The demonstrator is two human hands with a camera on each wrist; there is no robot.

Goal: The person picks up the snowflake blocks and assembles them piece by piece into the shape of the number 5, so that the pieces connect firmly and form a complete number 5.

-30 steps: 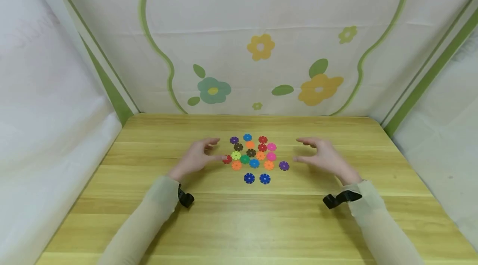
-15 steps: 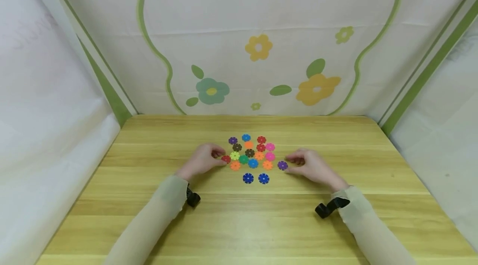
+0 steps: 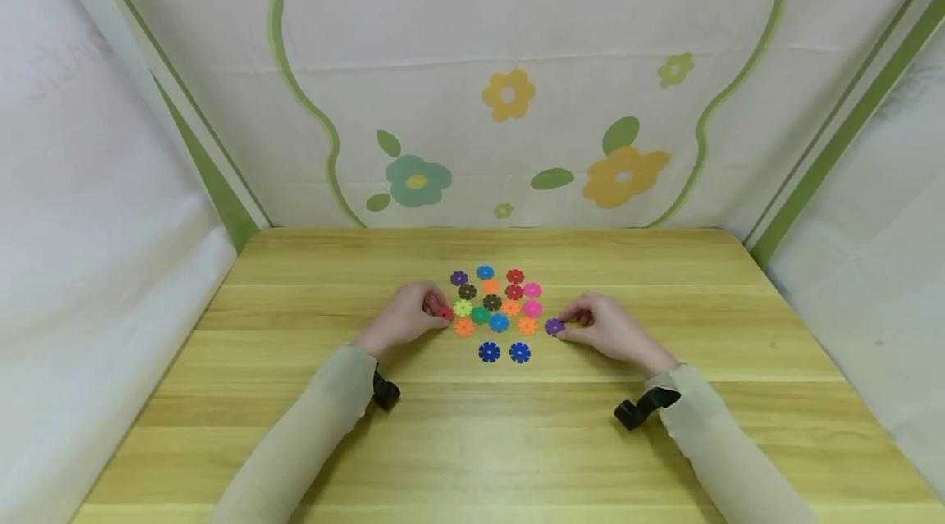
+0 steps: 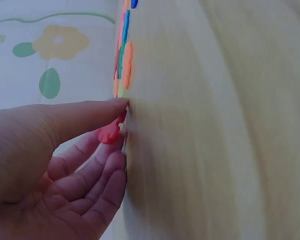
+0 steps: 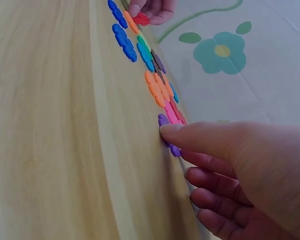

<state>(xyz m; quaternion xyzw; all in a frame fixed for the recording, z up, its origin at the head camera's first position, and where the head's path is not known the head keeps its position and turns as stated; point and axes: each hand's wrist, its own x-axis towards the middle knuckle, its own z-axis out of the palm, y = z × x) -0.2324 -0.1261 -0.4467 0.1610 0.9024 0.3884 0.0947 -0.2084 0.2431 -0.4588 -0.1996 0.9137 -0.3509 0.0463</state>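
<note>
My left hand (image 3: 409, 313) pinches a red notched plastic disc (image 4: 109, 134) between thumb and fingers at the left side of a group of discs. The red disc is tilted up, its far part covered by the thumb. Opposite, my right hand (image 3: 611, 327) has thumb and index finger on the right edge of a purple notched disc (image 3: 554, 327), which lies near flat. In the right wrist view the thumb covers part of this purple disc (image 5: 163, 120). Between the hands lie a green disc (image 3: 480, 315), a light blue disc (image 3: 499, 323) and an orange disc (image 3: 527, 326).
Several more discs lie flat on the wooden table (image 3: 472, 442), among them a pink disc (image 3: 531, 308) and a yellow-green disc (image 3: 463, 308). Two dark blue discs, one a dark blue disc (image 3: 520, 353), lie nearer the front. A flower-printed cloth (image 3: 443, 40) hangs behind the table.
Both hands have come inward to the group's sides, and their fingers have closed in. The red disc is now tilted up in the left fingers; the right fingers have reached the purple disc.
</note>
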